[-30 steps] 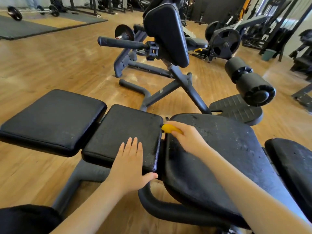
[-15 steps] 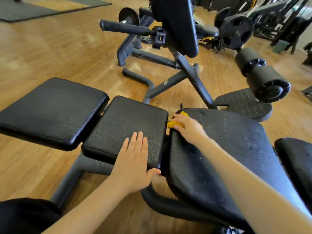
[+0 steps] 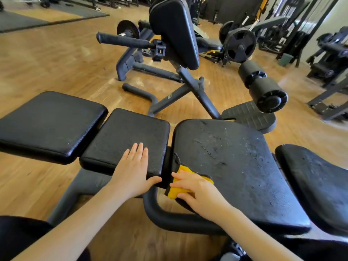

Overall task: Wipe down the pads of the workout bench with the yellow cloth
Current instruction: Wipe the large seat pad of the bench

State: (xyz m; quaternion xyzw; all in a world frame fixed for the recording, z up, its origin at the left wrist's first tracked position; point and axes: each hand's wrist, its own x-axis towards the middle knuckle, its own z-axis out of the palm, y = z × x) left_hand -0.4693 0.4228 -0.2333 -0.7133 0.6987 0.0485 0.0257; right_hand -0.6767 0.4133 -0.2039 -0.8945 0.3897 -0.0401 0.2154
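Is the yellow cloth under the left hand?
No, the yellow cloth lies under the right hand on the big pad, while the left hand rests flat on the middle pad.

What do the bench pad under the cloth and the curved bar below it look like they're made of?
The bench pad looks like black vinyl or faux leather over padding: grained, slightly glossy, scuffed with pale specks. The curved bar appears to be metal tubing with a matte dark coating; smooth, even sheen. The yellow cloth looks like soft fabric.
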